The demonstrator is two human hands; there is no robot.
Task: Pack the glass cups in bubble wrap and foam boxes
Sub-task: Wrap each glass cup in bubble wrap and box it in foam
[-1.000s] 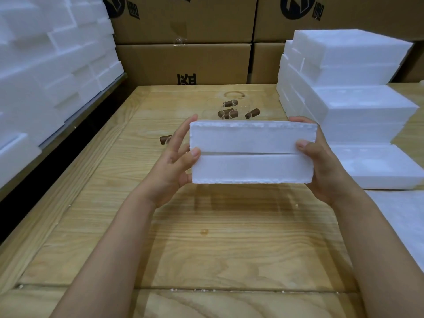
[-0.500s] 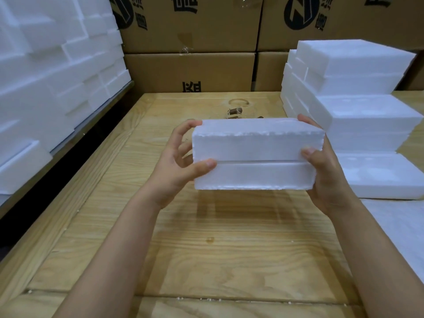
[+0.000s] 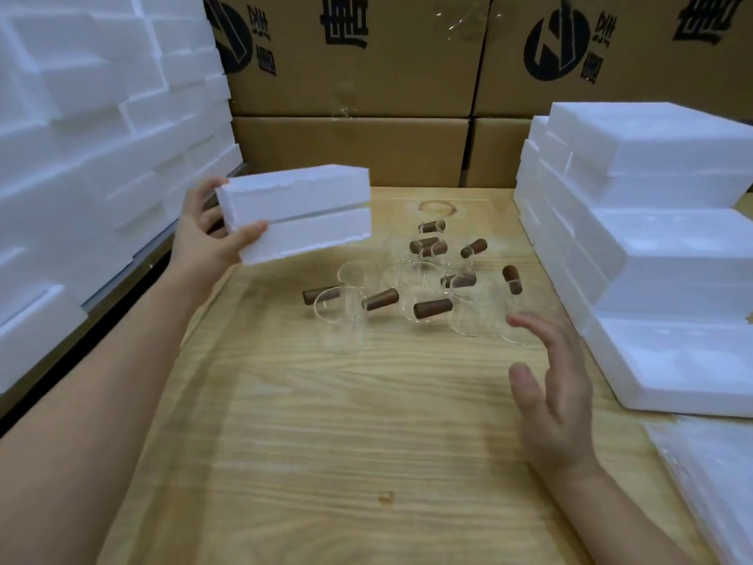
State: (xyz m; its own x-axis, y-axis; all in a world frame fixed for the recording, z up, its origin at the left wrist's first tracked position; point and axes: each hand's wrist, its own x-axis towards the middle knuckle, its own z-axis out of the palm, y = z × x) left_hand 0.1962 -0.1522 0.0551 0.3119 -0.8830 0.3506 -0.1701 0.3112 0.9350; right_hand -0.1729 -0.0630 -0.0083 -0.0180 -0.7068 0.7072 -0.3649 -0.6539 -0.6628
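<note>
Left hand (image 3: 203, 242) holds a closed foam box (image 3: 301, 214) by its left end. The grip is clamped on it, thumb on the near face over the seam between the two halves and fingers behind. The box is in the air, slightly tilted, over the left edge of the worktop (image 3: 326, 442), just beside the left foam stack (image 3: 81, 136).

Right hand (image 3: 550, 385) hovers over the worktop with its grip apart, fingers spread and holding nothing, near the glass cups (image 3: 342, 316). The cups are clear with brown wooden handles and sit clustered mid-worktop, some touching.

Likely step: park the packed box on the left stack.

- One-hand hold on one end gives a weak lever, so keep the thumb across the seam so the halves do not part.
- Level the box before setting it down flat. Don't drop it, as there is probably glass inside.
- Foam crumbles, so squeeze moderately.
- Right hand is probably going for the next cup. Take an outer one by the handle and avoid knocking the neighbours.

An open foam tray sits at the bottom of the right foam stack (image 3: 652, 238). What looks like bubble wrap (image 3: 717, 475) lies at lower right, though I can't be sure.
</note>
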